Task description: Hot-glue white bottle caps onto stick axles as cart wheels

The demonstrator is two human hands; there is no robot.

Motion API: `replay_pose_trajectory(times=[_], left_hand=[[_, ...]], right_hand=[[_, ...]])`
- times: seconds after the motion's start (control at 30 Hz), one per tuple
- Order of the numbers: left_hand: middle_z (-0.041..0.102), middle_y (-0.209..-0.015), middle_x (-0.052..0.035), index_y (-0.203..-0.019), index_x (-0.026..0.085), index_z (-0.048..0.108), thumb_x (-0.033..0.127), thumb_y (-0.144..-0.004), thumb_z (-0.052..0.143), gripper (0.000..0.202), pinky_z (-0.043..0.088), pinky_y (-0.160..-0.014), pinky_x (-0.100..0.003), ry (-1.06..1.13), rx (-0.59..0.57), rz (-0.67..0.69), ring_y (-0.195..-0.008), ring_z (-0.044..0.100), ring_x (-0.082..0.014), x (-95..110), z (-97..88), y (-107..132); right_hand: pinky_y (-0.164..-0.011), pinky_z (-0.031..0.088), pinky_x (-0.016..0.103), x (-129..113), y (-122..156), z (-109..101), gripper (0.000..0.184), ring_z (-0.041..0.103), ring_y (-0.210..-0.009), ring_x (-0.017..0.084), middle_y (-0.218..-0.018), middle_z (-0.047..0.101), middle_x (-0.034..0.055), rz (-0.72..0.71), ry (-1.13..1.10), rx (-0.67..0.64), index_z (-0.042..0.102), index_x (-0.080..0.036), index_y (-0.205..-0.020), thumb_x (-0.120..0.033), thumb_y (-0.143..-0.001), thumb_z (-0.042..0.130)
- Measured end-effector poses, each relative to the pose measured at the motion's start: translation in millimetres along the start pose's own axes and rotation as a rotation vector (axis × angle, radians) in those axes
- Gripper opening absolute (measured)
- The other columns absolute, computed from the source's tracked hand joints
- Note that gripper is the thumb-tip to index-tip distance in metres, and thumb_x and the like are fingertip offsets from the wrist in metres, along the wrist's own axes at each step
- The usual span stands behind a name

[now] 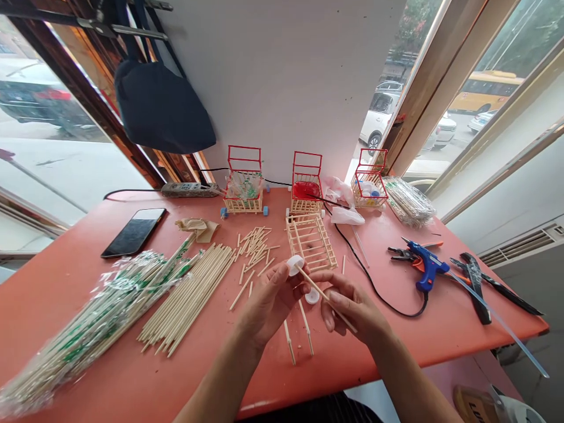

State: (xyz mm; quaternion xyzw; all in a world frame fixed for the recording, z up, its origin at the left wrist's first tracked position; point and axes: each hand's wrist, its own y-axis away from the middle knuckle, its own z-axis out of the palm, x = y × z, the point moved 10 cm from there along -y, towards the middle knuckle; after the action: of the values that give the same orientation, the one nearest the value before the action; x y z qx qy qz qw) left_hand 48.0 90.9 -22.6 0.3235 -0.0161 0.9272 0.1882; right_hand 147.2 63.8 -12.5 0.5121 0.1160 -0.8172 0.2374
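Note:
My left hand [275, 299] pinches a white bottle cap [295, 265] in front of me. The fingers of my right hand [348, 302] are closed on a thin wooden stick [318, 289], whose far end meets the cap. Just below my hands, a second white cap [312, 295] lies on the table near two sticks [305, 329] with small pieces on them. Beyond my fingers rests a ladder-like frame of glued sticks [314, 241]. Short cut sticks [254, 247] are scattered left of it, beside a row of long sticks [189, 296].
Three small stick carts with red handles [244, 191] stand along the back. A blue glue gun [425, 261], with its black cord curving across the table, lies right beside pliers [403, 254]. Bagged sticks [101, 311] and a phone [134, 233] lie left.

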Motion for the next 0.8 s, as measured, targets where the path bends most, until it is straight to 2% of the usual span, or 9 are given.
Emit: replay_pose_trajectory(times=[0.33,0.47,0.8], left_hand=[[0.072,-0.085,-0.0042,-0.093,0.015,0.08,0.047,-0.073,0.091,0.038,0.058,-0.069,-0.026,0.056,0.035,-0.04,-0.07,0.065,-0.0138,-6.4,-1.8,-1.6],[0.072,-0.083,-0.0049,-0.093,0.014,0.081,0.047,-0.074,0.09,0.038,0.057,-0.068,-0.025,0.047,0.017,-0.035,-0.069,0.065,-0.0134,-7.1,0.6,-2.5],[0.07,-0.085,-0.0052,-0.091,0.014,0.08,0.048,-0.074,0.09,0.039,0.056,-0.067,-0.025,0.023,0.012,-0.02,-0.069,0.062,-0.0128,-4.6,2.3,-0.8]], right_hand=[[-0.033,0.019,0.015,9.4,1.0,-6.2,0.046,0.027,-0.03,0.003,-0.042,0.054,-0.0093,0.035,0.084,0.017,0.069,-0.015,-0.124,-0.051,-0.095,0.071],[-0.033,0.018,0.016,10.0,1.1,-8.7,0.043,0.03,-0.03,0.003,-0.039,0.046,-0.0113,0.015,0.114,0.036,0.072,-0.013,-0.121,-0.048,-0.095,0.071],[-0.035,0.02,0.018,9.3,1.3,-9.2,0.04,0.033,-0.03,0.004,-0.041,0.044,-0.0116,-0.002,0.117,0.042,0.073,-0.013,-0.12,-0.045,-0.094,0.072]])
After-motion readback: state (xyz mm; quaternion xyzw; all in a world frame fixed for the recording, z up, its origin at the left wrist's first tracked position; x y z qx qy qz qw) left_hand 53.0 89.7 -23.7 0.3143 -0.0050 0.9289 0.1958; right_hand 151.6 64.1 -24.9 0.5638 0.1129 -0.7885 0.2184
